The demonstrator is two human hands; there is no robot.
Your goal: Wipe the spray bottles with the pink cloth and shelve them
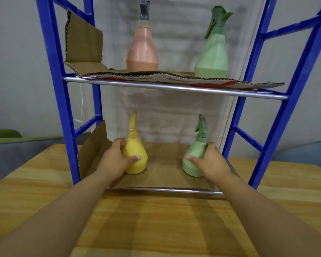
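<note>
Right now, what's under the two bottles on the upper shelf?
The pink spray bottle and the large green spray bottle stand on a corrugated cardboard sheet laid over the chrome front rail. Whatever supports the cardboard further back is covered by it.

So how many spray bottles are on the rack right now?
4. Pink bottle and large green bottle on the upper shelf; yellow bottle and small green bottle below, held by the hands. None seems hidden.

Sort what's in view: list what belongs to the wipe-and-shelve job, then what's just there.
Job:
yellow bottle, gripped by left hand
small green bottle, gripped by right hand
pink bottle
large green bottle
blue rack

Just there:
cardboard liners
wooden table
</note>
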